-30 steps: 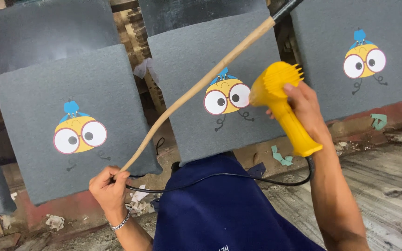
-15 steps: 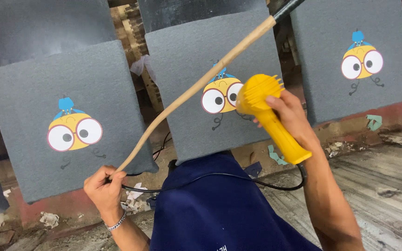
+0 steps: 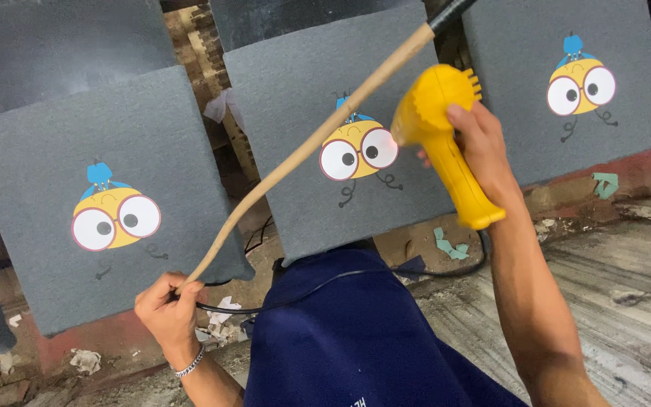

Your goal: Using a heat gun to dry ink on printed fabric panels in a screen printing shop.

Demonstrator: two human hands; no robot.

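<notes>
Low at left, the left hand [image 3: 166, 309] grips a long, bent tan stick [image 3: 307, 151]. Centre-right, the right hand [image 3: 476, 147] clasps a yellow heat gun [image 3: 442, 136], its nozzle seemingly near a grey panel's [image 3: 303, 113] cartoon print [image 3: 356, 151].

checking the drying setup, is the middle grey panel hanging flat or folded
Flat: the middle grey panel hangs spread out, its cartoon print fully showing.

Grey felt panels [image 3: 99, 188] hang in overlapping rows, each printed with a round yellow cartoon face with big goggle eyes and a blue tuft. In the gaps between the panels, rough brickwork [image 3: 190, 45] shows (dim and shadowed). Below the panels runs a worn reddish ledge [image 3: 84, 343]. Right of it lies a weathered grey plank floor [image 3: 627, 301], littered with paper scraps [image 3: 450, 245].
</notes>
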